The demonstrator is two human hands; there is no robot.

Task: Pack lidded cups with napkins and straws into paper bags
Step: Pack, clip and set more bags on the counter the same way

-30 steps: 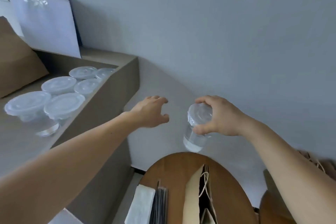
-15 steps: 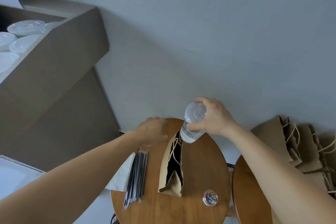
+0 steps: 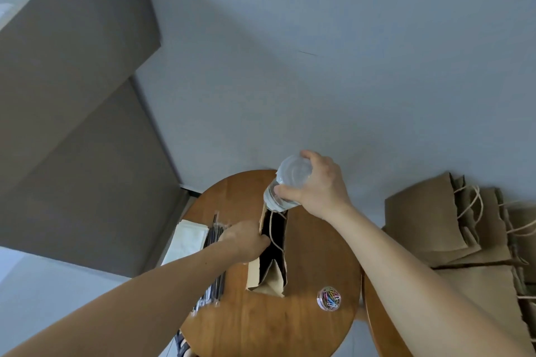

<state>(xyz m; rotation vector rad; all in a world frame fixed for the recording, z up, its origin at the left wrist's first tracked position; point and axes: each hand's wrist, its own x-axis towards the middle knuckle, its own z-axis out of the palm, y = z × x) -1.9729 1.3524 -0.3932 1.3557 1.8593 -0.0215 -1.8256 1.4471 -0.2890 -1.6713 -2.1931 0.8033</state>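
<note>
Left hand [image 3: 246, 240] has dropped to pinch the bag [image 3: 271, 272] rim open. Right hand [image 3: 319, 187] is clamped round the cup [image 3: 291, 175] over its mouth; napkins [image 3: 187, 242] and straws [image 3: 215, 243] lie unpacked.

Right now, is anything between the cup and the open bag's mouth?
Nothing solid. The cup, in the right hand, hangs at the bag mouth, which the left hand holds open; only a rope handle droops across the opening.

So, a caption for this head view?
Right hand holds a lidded cup over the open paper bag, left hand holding its edge.
</note>
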